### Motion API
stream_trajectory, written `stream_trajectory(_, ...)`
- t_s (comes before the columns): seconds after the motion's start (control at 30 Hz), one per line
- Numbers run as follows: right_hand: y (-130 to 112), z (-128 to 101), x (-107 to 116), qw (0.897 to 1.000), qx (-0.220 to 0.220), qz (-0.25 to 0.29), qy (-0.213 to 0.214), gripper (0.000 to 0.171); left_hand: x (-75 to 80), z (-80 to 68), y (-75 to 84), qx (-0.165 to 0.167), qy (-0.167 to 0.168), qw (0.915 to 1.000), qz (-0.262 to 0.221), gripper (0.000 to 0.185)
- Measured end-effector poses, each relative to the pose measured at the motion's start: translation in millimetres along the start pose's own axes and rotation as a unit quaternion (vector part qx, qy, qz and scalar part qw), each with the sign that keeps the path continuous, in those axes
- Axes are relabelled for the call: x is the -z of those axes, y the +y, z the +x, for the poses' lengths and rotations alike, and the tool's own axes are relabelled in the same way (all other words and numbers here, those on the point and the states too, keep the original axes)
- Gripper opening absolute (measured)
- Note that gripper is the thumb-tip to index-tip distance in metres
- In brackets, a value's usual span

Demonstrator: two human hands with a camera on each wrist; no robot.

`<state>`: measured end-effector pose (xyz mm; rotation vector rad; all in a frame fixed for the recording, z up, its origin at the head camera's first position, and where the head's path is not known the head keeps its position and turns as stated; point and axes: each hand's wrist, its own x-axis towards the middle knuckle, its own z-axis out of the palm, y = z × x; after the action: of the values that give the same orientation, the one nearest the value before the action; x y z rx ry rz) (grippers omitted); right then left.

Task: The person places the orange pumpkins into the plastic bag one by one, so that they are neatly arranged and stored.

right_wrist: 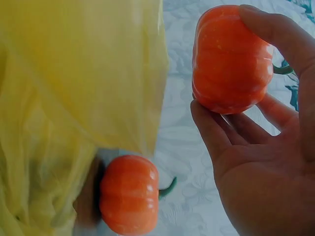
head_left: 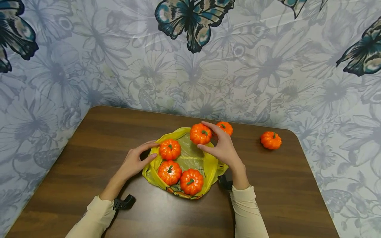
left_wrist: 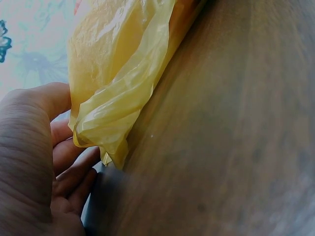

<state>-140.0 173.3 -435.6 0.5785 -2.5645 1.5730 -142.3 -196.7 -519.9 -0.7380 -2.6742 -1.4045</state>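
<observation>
A small orange toy pumpkin [head_left: 200, 134] with a green stem is held by my right hand [head_left: 221, 147] between thumb and fingers, above the far right part of a yellow plastic bag [head_left: 211, 165]. In the right wrist view the held pumpkin [right_wrist: 231, 59] is clear of the bag. My left hand [head_left: 138, 158] holds the bag's left rim; the left wrist view shows the thumb and fingers about the crumpled yellow plastic [left_wrist: 113, 113], with some fingertips hidden. Inside the open bag lie three pumpkins: one at the back left [head_left: 170, 149], one in front [head_left: 169, 173] and one front right [head_left: 191, 181].
Another pumpkin [head_left: 225, 128] stands on the brown wooden table [head_left: 119, 125] just behind my right hand. Farther right, near the table's back right corner, sits one more pumpkin [head_left: 271, 140]. A wall covering [head_left: 193, 79] with flowers and butterflies rises behind the table.
</observation>
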Motion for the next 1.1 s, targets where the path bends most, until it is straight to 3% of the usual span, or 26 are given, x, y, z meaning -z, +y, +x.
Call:
stream_trajectory(0.53, 15.7, 2.1, -21.6, 0.997, -0.032, -0.006, -0.074, 0.076, 1.1, 0.7, 0.0, 0.001, -0.003, 0.9999, -0.012, 0.043)
stream_trajectory(1.1, 23.2, 6.1, -33.7, 0.986, -0.037, -0.129, -0.099, 0.084, 0.9, 4.5, -5.3, -0.005, 0.001, 1.0, -0.004, 0.043)
